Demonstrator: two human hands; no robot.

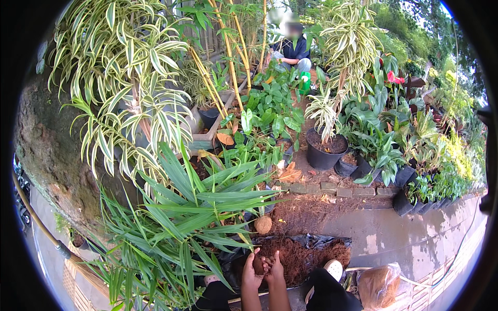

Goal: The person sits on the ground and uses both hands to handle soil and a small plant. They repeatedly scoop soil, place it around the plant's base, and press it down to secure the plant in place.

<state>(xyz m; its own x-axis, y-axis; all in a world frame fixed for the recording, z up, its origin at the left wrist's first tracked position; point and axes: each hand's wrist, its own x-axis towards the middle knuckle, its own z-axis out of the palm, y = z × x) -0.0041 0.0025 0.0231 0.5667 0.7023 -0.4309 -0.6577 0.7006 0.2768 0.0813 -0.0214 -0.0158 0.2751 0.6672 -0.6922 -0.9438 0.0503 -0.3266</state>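
My left hand (253,272) and my right hand (275,268) are cupped side by side over a black plastic sheet (311,241) covered in brown coconut fibre (303,258). A dark brown rounded mass (258,265) shows between the palms; whether it is held or lies behind them, I cannot tell. The fingers of my right hand are curled inward. Just beyond the hands, a round brown ball of fibre (263,224) sits at the sheet's far edge. Long green leaves of a plant (210,206) reach close to my left hand.
A clear plastic bag of brown fibre (379,285) lies at the right, beside a pale hose (414,282). A broom (83,268) leans at the left. Ahead are a brick edging (328,188), a black pot (327,153) and a seated person (291,54) near a green container (305,82).
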